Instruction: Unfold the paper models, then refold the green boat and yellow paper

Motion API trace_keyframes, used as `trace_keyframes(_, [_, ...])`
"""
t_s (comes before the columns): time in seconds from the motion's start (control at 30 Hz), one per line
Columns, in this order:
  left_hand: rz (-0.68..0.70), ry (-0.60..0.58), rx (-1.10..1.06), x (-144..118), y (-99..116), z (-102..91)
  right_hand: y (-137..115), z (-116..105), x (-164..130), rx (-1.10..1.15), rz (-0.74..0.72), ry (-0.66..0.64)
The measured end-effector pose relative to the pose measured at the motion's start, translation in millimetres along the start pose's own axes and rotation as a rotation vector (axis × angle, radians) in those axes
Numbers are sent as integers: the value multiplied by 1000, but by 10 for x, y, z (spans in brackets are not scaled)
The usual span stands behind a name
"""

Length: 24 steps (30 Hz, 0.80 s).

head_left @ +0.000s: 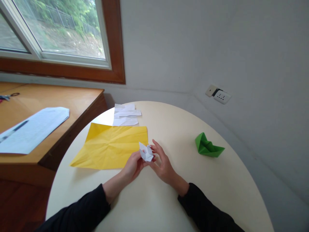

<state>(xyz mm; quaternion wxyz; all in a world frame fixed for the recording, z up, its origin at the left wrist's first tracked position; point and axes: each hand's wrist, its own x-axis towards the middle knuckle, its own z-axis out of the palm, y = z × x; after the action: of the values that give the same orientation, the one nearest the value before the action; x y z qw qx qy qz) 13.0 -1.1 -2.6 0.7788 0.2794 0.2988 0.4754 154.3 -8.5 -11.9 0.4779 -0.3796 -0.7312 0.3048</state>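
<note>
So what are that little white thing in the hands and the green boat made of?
Both look like thin matte paper. The small white piece, pinched between the left hand and right hand, shows sharp folded edges. The green boat has crisp creases and flat, dull faces; it stands on the round table.

The small white folded paper (146, 152) is partly hidden by the fingers, so its shape is hard to tell. The scissors (7, 96) at the far left edge are cut off. The writing on the printed sheet (31, 129) is too small to read.
</note>
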Motion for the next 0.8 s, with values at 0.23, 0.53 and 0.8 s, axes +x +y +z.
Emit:
trace_keyframes(0.23, [-5, -30, 87, -24, -10, 23, 56, 45, -14, 178, 162, 16])
trace_keyframes(0.53, [-42, -131, -24, -5, -56, -25, 76, 71, 9, 202, 207, 60])
trace_keyframes(0.8, [56, -147, 160, -37, -37, 18, 26, 37, 8, 185, 198, 41])
